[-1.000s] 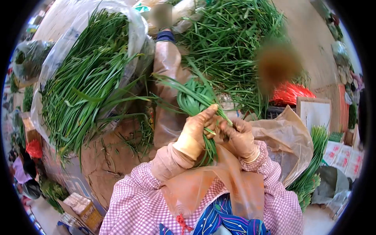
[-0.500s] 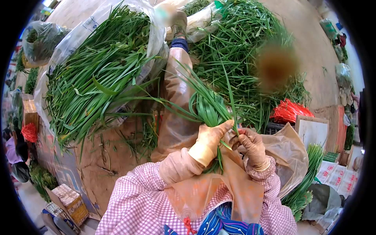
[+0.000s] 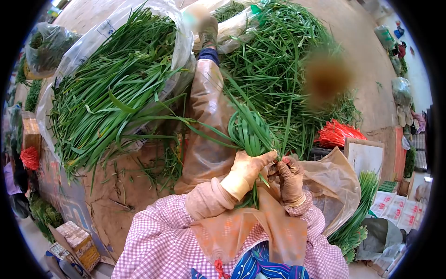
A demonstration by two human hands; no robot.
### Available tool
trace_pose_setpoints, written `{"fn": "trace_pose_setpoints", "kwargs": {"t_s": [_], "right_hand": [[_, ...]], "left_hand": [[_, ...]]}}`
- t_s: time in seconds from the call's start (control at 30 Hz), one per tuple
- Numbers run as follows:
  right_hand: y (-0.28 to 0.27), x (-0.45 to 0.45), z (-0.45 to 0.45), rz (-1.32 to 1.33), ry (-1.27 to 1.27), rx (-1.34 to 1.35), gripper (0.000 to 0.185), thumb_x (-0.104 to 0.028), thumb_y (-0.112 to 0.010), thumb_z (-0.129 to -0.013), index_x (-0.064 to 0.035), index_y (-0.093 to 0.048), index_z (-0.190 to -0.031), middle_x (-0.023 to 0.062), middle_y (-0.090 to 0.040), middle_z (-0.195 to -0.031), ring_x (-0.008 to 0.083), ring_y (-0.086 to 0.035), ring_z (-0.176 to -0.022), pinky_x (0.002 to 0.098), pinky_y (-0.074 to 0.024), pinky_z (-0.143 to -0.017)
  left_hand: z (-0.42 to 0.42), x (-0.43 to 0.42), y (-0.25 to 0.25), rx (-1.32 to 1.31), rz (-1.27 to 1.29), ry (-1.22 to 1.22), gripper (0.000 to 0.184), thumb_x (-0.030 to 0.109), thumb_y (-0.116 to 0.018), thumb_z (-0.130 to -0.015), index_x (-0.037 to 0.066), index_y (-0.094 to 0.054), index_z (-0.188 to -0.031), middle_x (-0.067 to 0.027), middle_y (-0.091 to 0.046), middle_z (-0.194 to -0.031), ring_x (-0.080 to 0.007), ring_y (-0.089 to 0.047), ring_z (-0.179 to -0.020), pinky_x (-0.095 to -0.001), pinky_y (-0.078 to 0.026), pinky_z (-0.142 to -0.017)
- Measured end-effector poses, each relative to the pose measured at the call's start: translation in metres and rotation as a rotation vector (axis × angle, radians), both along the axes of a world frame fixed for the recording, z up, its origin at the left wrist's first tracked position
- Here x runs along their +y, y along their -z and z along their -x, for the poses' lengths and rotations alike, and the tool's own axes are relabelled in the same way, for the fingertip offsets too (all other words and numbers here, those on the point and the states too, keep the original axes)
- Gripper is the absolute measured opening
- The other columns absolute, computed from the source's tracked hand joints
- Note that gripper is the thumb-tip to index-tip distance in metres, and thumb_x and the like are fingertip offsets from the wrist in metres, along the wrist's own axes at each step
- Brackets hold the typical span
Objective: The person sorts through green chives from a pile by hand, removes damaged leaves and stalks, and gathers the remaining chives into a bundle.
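My left hand [image 3: 246,172], in a tan glove, is closed around a bunch of long flat green leaves [image 3: 248,132] over my lap. The leaves fold into loops above the fist, and their other ends hang below it. A few long blades stick out to the upper left. Just right of it, my gloved right hand [image 3: 289,179] has its fingers pinched together close to the leaves by my left thumb. A small reddish spot shows at its fingertips, but what they hold is too small to tell. A translucent brown plastic apron [image 3: 204,162] covers my leg and lap.
A large heap of green leaves [image 3: 116,83] fills a clear plastic bag [image 3: 69,69] at left. Another leaf pile [image 3: 265,69] lies beyond my hands. Red ties [image 3: 339,134] lie at right beside a white board [image 3: 367,158]. Upright leaf bundles [image 3: 357,207] stand at lower right.
My right hand has turned and shifted slightly left and down, its fingers pinched close to the bunch. The left hand keeps its hold. The whole view has shifted a little.
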State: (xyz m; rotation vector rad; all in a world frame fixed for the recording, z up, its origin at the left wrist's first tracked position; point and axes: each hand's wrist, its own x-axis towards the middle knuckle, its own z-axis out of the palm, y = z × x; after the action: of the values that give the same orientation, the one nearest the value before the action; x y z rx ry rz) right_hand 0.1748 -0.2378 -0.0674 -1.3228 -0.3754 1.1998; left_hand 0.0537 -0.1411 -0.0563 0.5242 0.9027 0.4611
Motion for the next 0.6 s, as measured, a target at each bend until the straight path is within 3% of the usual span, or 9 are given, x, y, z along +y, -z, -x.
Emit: {"fn": "trace_pose_setpoints", "kwargs": {"t_s": [0.2,0.27,0.37,0.47,0.6], "right_hand": [[0.006,-0.003,0.003,-0.063,0.049,-0.006,0.013,-0.017,-0.062,-0.085,-0.0096,-0.060,-0.096,0.0090,-0.062,-0.073,0.0191,-0.060,-0.059,0.0291,-0.0490,-0.051],[0.007,-0.003,0.004,0.014,0.084,0.026,0.015,-0.020,-0.060,-0.086,-0.0100,-0.059,-0.097,0.0088,-0.063,-0.073,0.0182,-0.060,-0.057,0.0285,-0.0493,-0.052],[0.011,-0.005,0.002,-0.040,0.119,0.089,0.019,-0.014,-0.055,-0.089,-0.0054,-0.056,-0.106,0.0128,-0.063,-0.078,0.0216,-0.061,-0.062,0.0314,-0.0516,-0.053],[0.011,-0.005,0.004,-0.049,0.168,0.106,0.018,-0.014,-0.054,-0.089,-0.0043,-0.055,-0.105,0.0131,-0.063,-0.081,0.0206,-0.061,-0.063,0.0298,-0.0514,-0.052],[0.014,-0.003,0.005,-0.072,0.175,0.163,0.018,-0.014,-0.053,-0.090,-0.0034,-0.054,-0.105,0.0136,-0.063,-0.083,0.0199,-0.062,-0.063,0.0284,-0.0513,-0.052]], "left_hand": [[0.002,0.004,-0.018,0.035,0.031,0.018,0.016,0.016,-0.066,-0.079,0.003,-0.062,-0.086,-0.0020,-0.059,-0.067,-0.0120,-0.053,-0.053,-0.0243,-0.043,-0.045],[0.002,0.004,-0.013,0.108,0.079,0.053,0.023,0.014,-0.069,-0.075,-0.002,-0.063,-0.091,-0.0060,-0.064,-0.082,-0.0142,-0.058,-0.070,-0.0279,-0.048,-0.063],[-0.004,-0.006,0.004,-0.058,0.063,-0.060,0.024,0.014,-0.070,-0.075,-0.003,-0.063,-0.091,-0.0064,-0.065,-0.083,-0.0143,-0.059,-0.071,-0.0274,-0.048,-0.064],[-0.003,-0.004,0.005,-0.029,0.001,0.024,0.017,0.002,-0.064,-0.078,0.001,-0.059,-0.095,-0.0058,-0.063,-0.088,-0.0148,-0.061,-0.073,-0.0268,-0.051,-0.062],[-0.006,-0.005,0.002,-0.074,0.002,-0.018,0.018,0.002,-0.064,-0.078,0.000,-0.059,-0.095,-0.0064,-0.063,-0.087,-0.0151,-0.061,-0.075,-0.0266,-0.051,-0.066]]}}
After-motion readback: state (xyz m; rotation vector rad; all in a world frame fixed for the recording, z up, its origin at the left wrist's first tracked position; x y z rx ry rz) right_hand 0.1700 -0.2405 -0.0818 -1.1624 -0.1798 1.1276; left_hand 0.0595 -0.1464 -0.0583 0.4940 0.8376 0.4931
